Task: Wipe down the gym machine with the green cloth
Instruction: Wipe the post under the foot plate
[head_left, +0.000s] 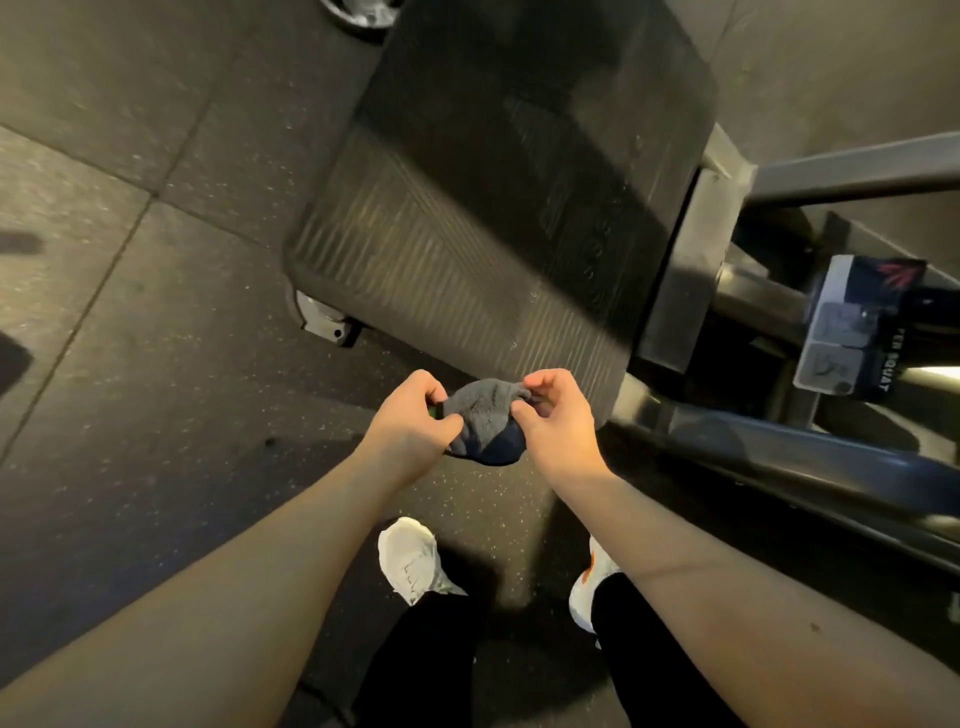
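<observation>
Cloth (483, 415): bunched, pinched between left hand (415, 415) and right hand (556, 421), likely being refolded before wiping ribbed footplate (467, 249) just ahead.

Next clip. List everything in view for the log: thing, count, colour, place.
cloth: one, looks grey and dark, green sliver at left edge, bunched between both hands.
footplate: one, black, ribbed, centre, beyond the hands.
machine frame: one, grey metal, right of the footplate.
placard: one, white and black, red mark, on the frame, far right.
floor: one, dark speckled tiles, left and bottom.
shoes: two, white, bottom centre.
left hand: one, pinches the cloth's left side.
right hand: one, pinches the cloth's right side.
</observation>
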